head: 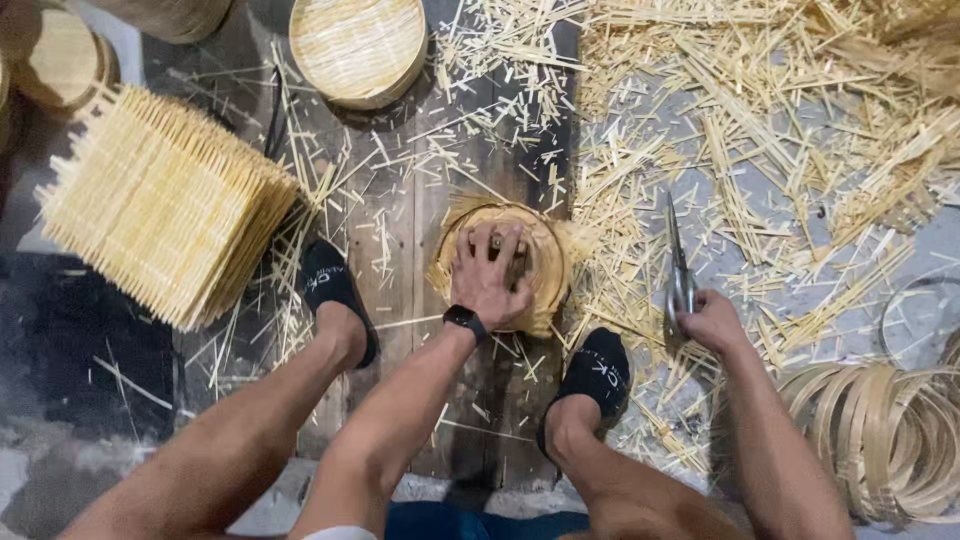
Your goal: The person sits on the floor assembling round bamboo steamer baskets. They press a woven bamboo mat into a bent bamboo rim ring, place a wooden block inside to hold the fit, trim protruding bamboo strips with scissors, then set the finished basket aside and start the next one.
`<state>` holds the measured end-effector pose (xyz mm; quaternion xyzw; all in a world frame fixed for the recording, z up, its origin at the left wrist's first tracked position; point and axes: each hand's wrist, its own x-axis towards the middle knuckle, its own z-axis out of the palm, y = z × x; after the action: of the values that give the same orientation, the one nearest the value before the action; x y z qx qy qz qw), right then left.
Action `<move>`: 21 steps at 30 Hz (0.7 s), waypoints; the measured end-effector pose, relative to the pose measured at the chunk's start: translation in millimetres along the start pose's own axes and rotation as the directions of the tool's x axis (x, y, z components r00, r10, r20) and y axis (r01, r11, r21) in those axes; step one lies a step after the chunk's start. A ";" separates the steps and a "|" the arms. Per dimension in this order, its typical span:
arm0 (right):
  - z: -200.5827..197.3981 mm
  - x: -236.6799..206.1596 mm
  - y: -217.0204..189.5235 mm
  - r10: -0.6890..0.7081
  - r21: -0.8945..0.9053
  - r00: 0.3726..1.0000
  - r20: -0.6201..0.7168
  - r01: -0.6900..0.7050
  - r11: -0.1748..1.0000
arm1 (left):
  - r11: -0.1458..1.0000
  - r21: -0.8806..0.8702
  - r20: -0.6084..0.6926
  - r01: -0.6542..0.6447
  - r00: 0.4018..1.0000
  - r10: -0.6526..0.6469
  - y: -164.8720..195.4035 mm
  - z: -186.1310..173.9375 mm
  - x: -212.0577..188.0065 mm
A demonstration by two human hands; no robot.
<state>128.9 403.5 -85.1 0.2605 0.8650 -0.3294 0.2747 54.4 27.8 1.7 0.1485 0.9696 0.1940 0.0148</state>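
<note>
A round bamboo basket (pixel 545 262) stands on the dark wooden board between my two feet in black socks. My left hand (pixel 487 275), with a black watch on the wrist, presses flat on the woven mat inside it, fingers spread. My right hand (pixel 710 322) is off to the right, over the littered floor. It grips a pair of metal shears (pixel 679 262) by the handles, blades pointing away from me.
A stack of square woven bamboo mats (pixel 165 205) lies at the left. A finished round basket (pixel 358 48) sits at the top. Bamboo hoops (pixel 885 425) are piled at the lower right. Cut bamboo slivers (pixel 780 130) cover the floor to the right.
</note>
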 end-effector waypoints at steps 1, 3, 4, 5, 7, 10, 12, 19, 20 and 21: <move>0.0 -3.9 3.5 -0.027 0.074 1.000 0.015 0.026 0.997 | 0.997 -0.056 -0.002 -0.049 0.999 0.049 -4.4 -4.4 -0.3; 4.2 -20.2 9.1 0.016 0.189 0.998 0.064 -0.028 0.982 | 0.984 -0.093 -0.026 -0.150 0.989 0.148 -7.7 -12.5 -1.6; 6.8 -29.5 10.0 0.040 0.246 0.995 0.095 -0.062 0.967 | 0.976 -0.075 -0.037 -0.202 0.979 0.200 -6.9 -15.9 -3.3; 9.6 -37.9 9.3 0.037 0.175 0.998 0.049 -0.045 0.984 | 0.967 -0.059 -0.042 -0.248 0.968 0.246 -4.8 -17.4 -5.8; 15.3 -54.4 5.0 0.016 0.035 0.999 -0.047 -0.014 0.999 | 0.956 -0.107 -0.016 -0.274 0.961 0.274 1.0 -16.5 -11.0; 20.1 -71.2 -10.9 -0.060 0.010 0.985 -0.164 0.062 0.998 | 0.949 -0.112 0.082 -0.295 0.949 0.305 -0.4 -8.1 -11.4; 14.6 -75.4 -26.9 -0.172 -0.045 0.970 -0.173 0.167 0.985 | 0.934 -0.094 0.134 -0.344 0.926 0.354 -8.9 -4.6 -5.8; 21.0 -54.1 -103.9 -0.459 -0.460 0.881 -0.109 0.365 0.810 | 0.984 -0.139 0.059 0.113 0.993 -0.106 14.5 10.3 -11.2; 25.6 -49.6 -113.5 -0.475 -0.503 0.872 -0.120 0.359 0.786 | 0.933 -0.197 -0.007 0.300 0.952 -0.307 26.2 16.7 -14.2; 28.3 -43.8 -122.1 -0.496 -0.548 0.858 -0.134 0.353 0.759 | 0.933 -0.169 -0.034 0.318 0.944 -0.328 32.9 22.2 -13.4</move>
<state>91.6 292.5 -22.7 0.0170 0.9857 -0.1065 0.1295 78.5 61.2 -6.7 -0.0207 0.9620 0.2709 0.0285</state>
